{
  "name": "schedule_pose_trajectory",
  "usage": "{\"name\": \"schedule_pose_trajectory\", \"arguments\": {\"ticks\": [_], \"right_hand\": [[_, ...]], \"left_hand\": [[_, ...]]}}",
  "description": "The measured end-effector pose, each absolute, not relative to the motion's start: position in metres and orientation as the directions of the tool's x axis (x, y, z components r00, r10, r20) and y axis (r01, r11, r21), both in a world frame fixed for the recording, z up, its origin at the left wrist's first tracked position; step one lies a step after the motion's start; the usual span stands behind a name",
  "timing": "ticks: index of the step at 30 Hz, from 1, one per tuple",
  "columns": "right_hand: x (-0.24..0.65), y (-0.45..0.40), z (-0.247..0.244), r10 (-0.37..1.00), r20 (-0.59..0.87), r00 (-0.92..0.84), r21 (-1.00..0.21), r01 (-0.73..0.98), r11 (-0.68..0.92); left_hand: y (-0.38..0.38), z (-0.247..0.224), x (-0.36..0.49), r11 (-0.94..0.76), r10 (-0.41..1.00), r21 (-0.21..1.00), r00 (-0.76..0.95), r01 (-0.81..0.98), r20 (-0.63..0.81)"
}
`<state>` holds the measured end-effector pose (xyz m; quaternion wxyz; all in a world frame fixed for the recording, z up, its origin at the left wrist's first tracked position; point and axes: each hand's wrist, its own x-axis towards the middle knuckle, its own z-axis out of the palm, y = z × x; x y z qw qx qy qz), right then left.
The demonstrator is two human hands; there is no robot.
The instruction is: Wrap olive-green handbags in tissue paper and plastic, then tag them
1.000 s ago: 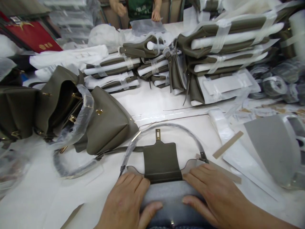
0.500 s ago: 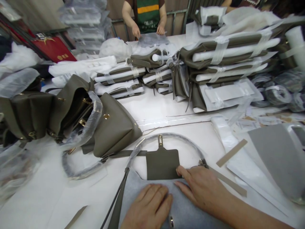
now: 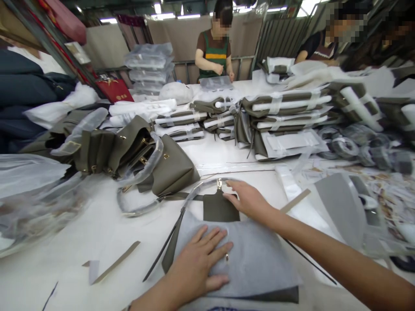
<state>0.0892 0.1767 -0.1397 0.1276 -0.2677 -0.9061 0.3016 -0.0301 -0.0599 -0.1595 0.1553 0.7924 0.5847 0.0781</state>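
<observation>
An olive bag covered by a grey-blue sheet (image 3: 259,255) lies flat in front of me. My left hand (image 3: 202,259) rests on the sheet with its fingers spread, left of a small metal fitting (image 3: 227,258). Beyond the sheet's upper edge shows an olive flap (image 3: 220,208), topped by a gold clasp (image 3: 219,185). My right hand (image 3: 244,196) is beside the clasp and over the flap's right side, thumb and fingers apart, nothing held. A plastic-wrapped handle (image 3: 194,190) arches behind the flap, partly hidden by my right hand.
Olive bags (image 3: 173,166) stand at the left. Wrapped bags (image 3: 288,106) are stacked across the back. A person (image 3: 214,56) works beyond them, others at the right. A grey sheet (image 3: 337,207) and an olive strip (image 3: 296,201) lie right; another strip (image 3: 116,262) lies left.
The view has tilted up and shows more of the room. My right hand has moved from the flap's lower corner up to the clasp. My left hand's fingers have spread on the sheet.
</observation>
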Motion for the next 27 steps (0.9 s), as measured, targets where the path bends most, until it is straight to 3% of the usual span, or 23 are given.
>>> {"name": "schedule_pose_trajectory", "arguments": {"ticks": [4,7,10,13,19,24,27], "right_hand": [[0.060,0.188,-0.143,0.569,-0.057,-0.820,-0.787,0.387,0.480],[0.069,0.171,-0.133,0.570,-0.029,-0.821,-0.833,0.335,0.440],[0.101,0.140,-0.116,0.466,0.113,-0.878,-0.858,0.150,0.491],[0.136,0.112,-0.112,0.317,0.245,-0.916,-0.801,-0.007,0.598],[0.172,0.087,-0.147,0.172,0.301,-0.938,-0.691,-0.090,0.717],[0.176,0.084,-0.170,0.069,0.367,-0.928,-0.630,-0.193,0.752],[0.175,0.082,-0.177,0.022,0.373,-0.927,-0.590,-0.219,0.777]], "left_hand": [[-0.060,-0.161,-0.030,-0.262,0.956,0.375,0.293,0.889,-0.027],[-0.060,-0.161,-0.030,-0.272,0.957,0.390,0.290,0.880,0.014],[-0.060,-0.157,-0.029,-0.280,0.958,0.391,0.282,0.877,0.054],[-0.060,-0.153,-0.028,-0.289,0.957,0.410,0.273,0.865,0.099],[-0.067,-0.160,-0.027,-0.324,0.936,0.419,0.222,0.848,0.275],[-0.083,-0.168,-0.027,-0.369,0.848,0.248,0.215,0.896,0.484],[-0.089,-0.164,-0.028,-0.491,0.784,0.118,0.379,0.863,0.491]]}}
